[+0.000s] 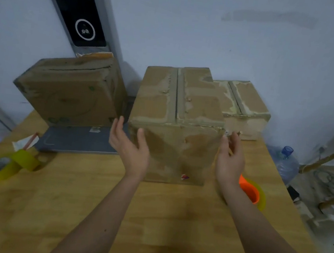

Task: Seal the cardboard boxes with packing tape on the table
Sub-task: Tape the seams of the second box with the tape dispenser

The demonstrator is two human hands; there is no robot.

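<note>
On the table point(91, 201), three cardboard boxes point(177, 115), three tape rolls point(1, 166).

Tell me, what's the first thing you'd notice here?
The big cardboard box in the middle of the wooden table, with the left hand and right hand open on either side of it. Next, the yellow tape rolls at the table's left edge, and the orange tape dispenser behind the right wrist.

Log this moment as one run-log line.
step: grasp tall brown cardboard box | left hand: open at its left side | right hand: open at its right side
</note>
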